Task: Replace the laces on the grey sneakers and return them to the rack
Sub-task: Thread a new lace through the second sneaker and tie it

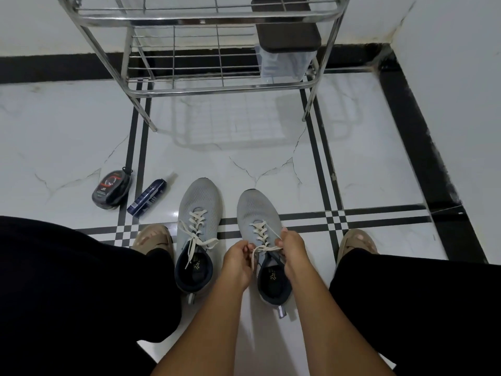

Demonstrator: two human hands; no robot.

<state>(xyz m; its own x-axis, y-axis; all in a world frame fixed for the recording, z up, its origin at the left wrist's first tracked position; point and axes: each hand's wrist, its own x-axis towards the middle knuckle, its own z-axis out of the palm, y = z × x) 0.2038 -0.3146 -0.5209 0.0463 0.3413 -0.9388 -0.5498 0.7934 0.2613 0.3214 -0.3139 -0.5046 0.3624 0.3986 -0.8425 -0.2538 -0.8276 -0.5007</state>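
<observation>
The chrome wire shoe rack (217,85) stood against the wall ahead of me. Two grey mesh sneakers (199,213) sat side by side on the white marble floor (366,164) between my feet. Over the right sneaker (256,213), my left hand (238,256) and right hand (291,245) each pinched its cream lace (267,248), fingers curled tight on it.

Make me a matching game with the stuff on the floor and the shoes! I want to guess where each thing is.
Things:
1. left sneaker
2. right sneaker
3. round polish tin
4. dark box

Places or states:
A. on the rack
B. laces being held by both hands
C. farthest left on the floor
D. laces lying loose, nobody touching

Pairs: 1-D, 2-B, 3-C, 4-A
</observation>
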